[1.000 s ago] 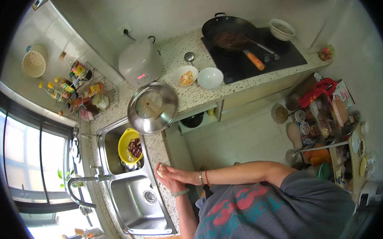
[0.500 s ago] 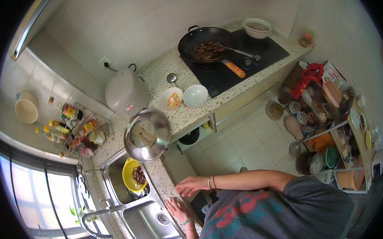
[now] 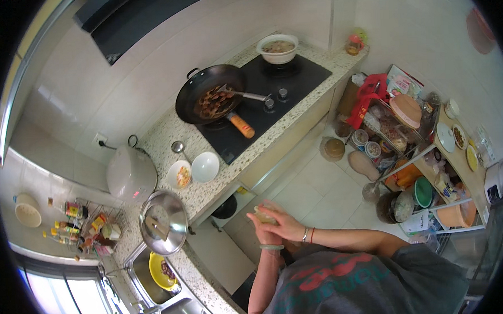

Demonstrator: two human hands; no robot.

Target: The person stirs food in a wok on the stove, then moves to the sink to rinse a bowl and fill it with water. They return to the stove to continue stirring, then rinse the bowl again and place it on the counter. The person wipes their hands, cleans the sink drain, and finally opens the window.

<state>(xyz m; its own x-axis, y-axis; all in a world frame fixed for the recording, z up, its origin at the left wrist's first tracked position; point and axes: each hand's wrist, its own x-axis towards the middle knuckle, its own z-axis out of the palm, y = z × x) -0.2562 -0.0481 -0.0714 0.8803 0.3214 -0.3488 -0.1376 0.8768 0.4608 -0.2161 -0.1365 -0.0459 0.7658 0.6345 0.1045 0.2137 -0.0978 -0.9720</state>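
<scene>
My left hand (image 3: pixel 264 233) and my right hand (image 3: pixel 290 227) are brought together in front of my body, above the floor. The right fingers stretch flat across the left hand. Motion smears the left fingers, and a small pale patch between the hands cannot be made out. On the hob, a black wok (image 3: pixel 210 83) holds dark cooked food and a metal spatula (image 3: pixel 249 95). Left of the hob are a white bowl (image 3: pixel 205 167), a bowl of chopped pieces (image 3: pixel 179 174) and a ladle (image 3: pixel 178 147). A steel lid (image 3: pixel 178 208) lies at the counter corner.
A yellow colander (image 3: pixel 157 270) with dark red pieces stands in the sink (image 3: pixel 136 272). The rice cooker (image 3: pixel 130 172) sits against the wall. At the hob's back right is a white pot (image 3: pixel 279 56). A crowded shelf (image 3: pixel 425 146) and jars stand right. The cupboard door (image 3: pixel 225 259) hangs open.
Both hands have lifted away from the counter edge by the sink and come together to the right. The view has swung right, showing more of the shelf and less of the sink.
</scene>
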